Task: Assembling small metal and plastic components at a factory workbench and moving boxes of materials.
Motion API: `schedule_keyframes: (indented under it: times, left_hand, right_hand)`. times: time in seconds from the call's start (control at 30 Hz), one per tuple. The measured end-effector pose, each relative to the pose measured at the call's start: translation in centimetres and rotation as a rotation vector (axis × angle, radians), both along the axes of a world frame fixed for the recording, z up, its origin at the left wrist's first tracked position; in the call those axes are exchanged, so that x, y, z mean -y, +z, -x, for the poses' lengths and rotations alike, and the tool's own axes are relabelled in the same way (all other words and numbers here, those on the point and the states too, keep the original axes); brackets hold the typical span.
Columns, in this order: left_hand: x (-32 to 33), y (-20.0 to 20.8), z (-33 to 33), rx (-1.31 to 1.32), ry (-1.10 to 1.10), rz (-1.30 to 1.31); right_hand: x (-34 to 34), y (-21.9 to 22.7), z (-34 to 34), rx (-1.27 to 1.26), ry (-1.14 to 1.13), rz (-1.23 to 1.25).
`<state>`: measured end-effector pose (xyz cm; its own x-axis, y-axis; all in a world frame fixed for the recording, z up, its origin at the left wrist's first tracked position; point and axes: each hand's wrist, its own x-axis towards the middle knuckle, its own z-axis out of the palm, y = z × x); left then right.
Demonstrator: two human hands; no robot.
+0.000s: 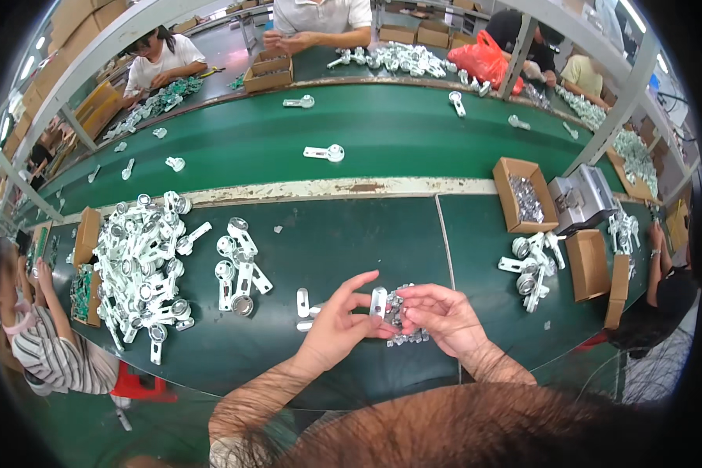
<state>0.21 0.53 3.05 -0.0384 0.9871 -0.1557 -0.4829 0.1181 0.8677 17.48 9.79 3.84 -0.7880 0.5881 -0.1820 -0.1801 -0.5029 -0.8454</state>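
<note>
My left hand grips a small white slotted plastic piece between thumb and fingers, its index finger stretched out. Close by on the right, my right hand is closed in a pinch near that piece; whatever lies in its fingertips is too small to make out. Under and between both hands sits a pile of small shiny metal parts, partly covered by them. Beside my left hand, another white slotted piece lies on the dark green table, with more pieces partly hidden at the wrist.
Left is a big heap of white parts with round ends, then a smaller cluster. Right are more such parts, a carton of metal bits and a metal box. A green conveyor crosses beyond; several people work around.
</note>
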Motion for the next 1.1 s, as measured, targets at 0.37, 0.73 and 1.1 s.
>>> schedule_keyframes:
  times: [0.37, 0.73, 1.1]
  left_hand:
    - [0.4, -2.9, 0.1, -0.181, 0.068, -0.017]
    - [0.9, -1.3, -0.6, 0.068, 0.170, 0.090]
    - [1.9, -1.3, -0.9, -0.016, 0.143, 0.097]
  right_hand:
    - [0.8, -1.5, -0.3, 0.007, -0.018, -0.100]
    - [1.9, -1.0, 0.2, 0.009, -0.187, -0.268]
    - [1.3, 0.2, -0.3, 0.249, -0.015, -1.938]
